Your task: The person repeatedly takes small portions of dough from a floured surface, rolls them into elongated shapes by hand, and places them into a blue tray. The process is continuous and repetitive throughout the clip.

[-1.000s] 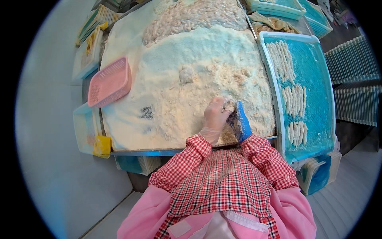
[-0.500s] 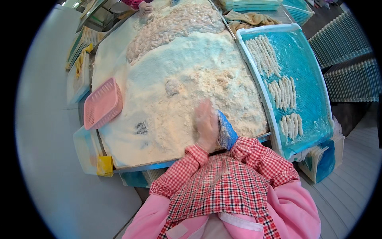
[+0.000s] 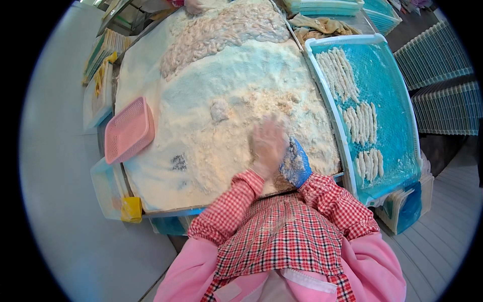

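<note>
In front of me my left hand (image 3: 269,143), in a thin clear glove, is stretched flat with its fingers out, blurred slightly by motion. Close against its right side is my right hand (image 3: 297,165), in a blue glove crusted with pale crumbs. The right fingers are mostly hidden by the left hand, and whether anything lies between the palms does not show. Both hands are low over loose breading crumbs (image 3: 241,151) spread on the worktable. One coated lump (image 3: 219,109) lies in the crumbs beyond my left hand.
A white-rimmed turquoise tray (image 3: 397,126) at the right holds three groups of coated strips (image 3: 360,123). At the table's left edge is a pink basket (image 3: 130,130). Raw pale strips (image 3: 221,32) are heaped at the far side, near another person's hand (image 3: 193,6). Stacked trays (image 3: 435,55) stand far right.
Both hands have shifted slightly to the right. More of the blue glove's crumb-covered back now shows. The other person's hand has moved toward the top edge.
</note>
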A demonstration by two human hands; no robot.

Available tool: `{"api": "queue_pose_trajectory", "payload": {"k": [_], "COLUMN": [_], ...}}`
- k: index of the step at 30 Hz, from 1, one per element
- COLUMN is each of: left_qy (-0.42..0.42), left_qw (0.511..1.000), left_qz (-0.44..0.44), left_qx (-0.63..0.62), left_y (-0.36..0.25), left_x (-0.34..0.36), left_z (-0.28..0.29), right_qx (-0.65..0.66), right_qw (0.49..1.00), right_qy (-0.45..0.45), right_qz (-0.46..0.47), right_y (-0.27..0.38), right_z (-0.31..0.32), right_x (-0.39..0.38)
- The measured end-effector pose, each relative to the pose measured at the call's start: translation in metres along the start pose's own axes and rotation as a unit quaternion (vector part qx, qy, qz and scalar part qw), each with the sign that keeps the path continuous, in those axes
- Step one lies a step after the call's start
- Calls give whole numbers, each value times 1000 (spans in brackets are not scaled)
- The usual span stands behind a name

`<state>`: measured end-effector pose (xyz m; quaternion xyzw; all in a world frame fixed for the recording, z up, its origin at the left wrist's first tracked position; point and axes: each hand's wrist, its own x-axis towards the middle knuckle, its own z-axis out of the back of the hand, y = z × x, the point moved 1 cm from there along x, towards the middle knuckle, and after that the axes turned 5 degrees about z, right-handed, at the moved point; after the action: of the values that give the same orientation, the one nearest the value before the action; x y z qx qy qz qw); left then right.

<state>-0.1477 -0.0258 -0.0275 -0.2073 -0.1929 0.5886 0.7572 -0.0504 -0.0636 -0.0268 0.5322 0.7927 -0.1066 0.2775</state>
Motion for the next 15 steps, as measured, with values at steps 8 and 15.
{"api": "queue_pose_trajectory", "payload": {"k": [8,15], "left_qy": [28,-105], "left_qw": [974,991], "left_qz": [224,81], "left_qx": [22,14], "left_y": [65,35], "left_x": [-13,-16], "left_z": [-13,8], "right_qx": [-142,-195], "right_qw": [989,981], "right_qy": [-42,-6], "right_qz": [2,-24], "right_y": [11,2], "right_z": [11,15], "right_x": [28,28]}}
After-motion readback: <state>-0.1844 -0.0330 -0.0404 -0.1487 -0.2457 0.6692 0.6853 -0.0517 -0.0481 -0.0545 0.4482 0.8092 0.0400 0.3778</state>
